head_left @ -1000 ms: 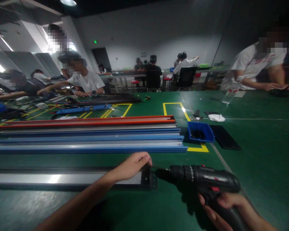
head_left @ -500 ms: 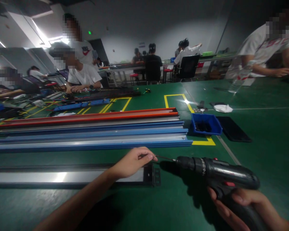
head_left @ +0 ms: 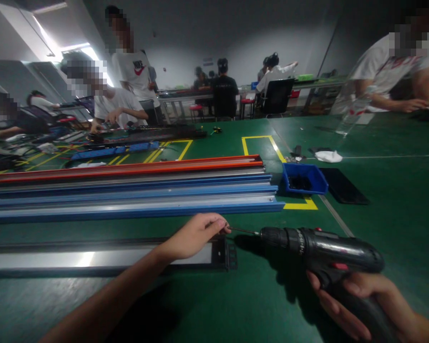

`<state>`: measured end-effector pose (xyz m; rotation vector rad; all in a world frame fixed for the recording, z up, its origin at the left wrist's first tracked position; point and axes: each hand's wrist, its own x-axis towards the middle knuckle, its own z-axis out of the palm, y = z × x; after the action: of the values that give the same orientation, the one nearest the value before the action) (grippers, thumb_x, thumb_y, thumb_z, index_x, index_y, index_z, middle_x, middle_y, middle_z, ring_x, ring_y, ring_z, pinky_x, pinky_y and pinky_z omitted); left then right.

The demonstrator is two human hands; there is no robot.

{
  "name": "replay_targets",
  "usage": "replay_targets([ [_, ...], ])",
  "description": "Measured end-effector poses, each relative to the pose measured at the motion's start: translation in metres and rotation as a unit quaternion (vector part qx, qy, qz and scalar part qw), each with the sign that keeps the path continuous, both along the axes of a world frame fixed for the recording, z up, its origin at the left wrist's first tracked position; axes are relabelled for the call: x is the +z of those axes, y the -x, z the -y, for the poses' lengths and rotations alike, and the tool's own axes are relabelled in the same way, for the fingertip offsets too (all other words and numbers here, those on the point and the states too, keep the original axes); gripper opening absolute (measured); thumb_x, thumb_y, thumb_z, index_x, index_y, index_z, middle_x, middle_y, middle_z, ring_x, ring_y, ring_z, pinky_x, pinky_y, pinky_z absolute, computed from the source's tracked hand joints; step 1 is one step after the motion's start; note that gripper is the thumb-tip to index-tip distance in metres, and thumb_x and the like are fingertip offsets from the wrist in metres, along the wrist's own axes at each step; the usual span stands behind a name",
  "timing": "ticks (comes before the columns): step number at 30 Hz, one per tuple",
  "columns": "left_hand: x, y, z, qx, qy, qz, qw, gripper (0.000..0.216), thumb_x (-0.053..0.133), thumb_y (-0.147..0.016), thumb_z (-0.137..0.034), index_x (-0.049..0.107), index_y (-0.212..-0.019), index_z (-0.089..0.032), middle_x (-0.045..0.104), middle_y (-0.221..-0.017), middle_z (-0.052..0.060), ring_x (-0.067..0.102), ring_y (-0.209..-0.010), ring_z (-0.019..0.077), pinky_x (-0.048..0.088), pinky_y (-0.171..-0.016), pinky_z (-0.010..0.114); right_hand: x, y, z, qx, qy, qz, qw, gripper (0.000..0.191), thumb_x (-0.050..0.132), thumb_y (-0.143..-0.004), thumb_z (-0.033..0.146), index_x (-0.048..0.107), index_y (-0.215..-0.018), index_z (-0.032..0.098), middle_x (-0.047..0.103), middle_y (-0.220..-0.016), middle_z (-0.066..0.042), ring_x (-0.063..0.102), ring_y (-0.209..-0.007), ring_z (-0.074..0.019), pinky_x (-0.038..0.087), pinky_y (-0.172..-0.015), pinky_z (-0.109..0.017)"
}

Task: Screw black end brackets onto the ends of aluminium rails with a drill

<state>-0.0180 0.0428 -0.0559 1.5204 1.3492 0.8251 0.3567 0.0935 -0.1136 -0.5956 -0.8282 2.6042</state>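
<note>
My right hand (head_left: 364, 297) is wrapped round the handle of a black cordless drill (head_left: 325, 247), which points left. A long thin bit (head_left: 243, 230) runs from its chuck to the fingertips of my left hand (head_left: 196, 237). The left thumb and fingers are pinched at the bit's tip; whatever small thing they may hold there is hidden. Below that hand lies a long profile (head_left: 75, 259) with a silver face and black edges. Its right end carries a black end cap (head_left: 232, 257) with slots, just under my left fingers.
Blue profiles (head_left: 200, 207) and an orange one (head_left: 186, 164) lie side by side beyond my left hand. A blue bin (head_left: 305, 178) with black parts stands at their right, next to a dark flat panel (head_left: 343, 186). Several people sit or stand around the green table (head_left: 396, 214).
The view has tilted down slightly, so the table things sit a little higher. Both hands keep their hold, with the bit still at my left fingertips. A co-worker at left has raised a hand.
</note>
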Motion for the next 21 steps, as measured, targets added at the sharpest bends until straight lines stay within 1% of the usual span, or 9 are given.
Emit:
replay_targets([
  [5,0.0020,0.0001,0.0002,-0.016,-0.012,-0.021,1.000,0.032,0.049,-0.103,-0.040,0.070,-0.101,-0.016,0.074,-0.105,0.007,0.066,-0.100,0.0186,0.047,-0.093,0.032,0.0014,0.0000,0.0000,0.010,-0.016,-0.020,1.000,0.041,0.062,-0.079,0.032,0.074,-0.107,0.005,0.072,-0.075,-0.014,0.059,-0.038,-0.0118,0.051,-0.046,-0.023],
  [10,0.0019,-0.0002,0.0002,-0.019,-0.021,-0.027,0.999,0.029,0.051,-0.103,-0.038,0.071,-0.104,-0.017,0.074,-0.106,0.006,0.066,-0.100,0.0182,0.048,-0.091,0.031,-0.0028,-0.0014,-0.0008,0.010,-0.021,-0.025,0.999,0.040,0.061,-0.081,0.031,0.073,-0.108,0.004,0.072,-0.075,-0.014,0.059,-0.039,-0.0106,0.050,-0.046,-0.021],
  [14,0.0018,0.0008,0.0007,-0.019,-0.029,-0.033,0.999,0.027,0.053,-0.103,-0.036,0.072,-0.105,-0.017,0.074,-0.107,0.006,0.066,-0.101,0.0179,0.048,-0.090,0.030,-0.0049,-0.0022,-0.0011,0.009,-0.018,-0.022,1.000,0.042,0.059,-0.081,0.030,0.072,-0.111,0.004,0.073,-0.076,-0.014,0.061,-0.040,-0.0112,0.051,-0.047,-0.022],
  [21,0.0039,-0.0010,0.0009,-0.014,-0.027,-0.055,0.998,0.024,0.058,-0.100,-0.036,0.073,-0.107,-0.018,0.074,-0.107,0.005,0.066,-0.098,0.0177,0.049,-0.086,0.029,0.0023,0.0000,-0.0006,0.012,-0.011,-0.024,1.000,0.039,0.062,-0.081,0.030,0.073,-0.109,0.005,0.074,-0.079,-0.015,0.065,-0.044,-0.0132,0.052,-0.046,-0.021],
])
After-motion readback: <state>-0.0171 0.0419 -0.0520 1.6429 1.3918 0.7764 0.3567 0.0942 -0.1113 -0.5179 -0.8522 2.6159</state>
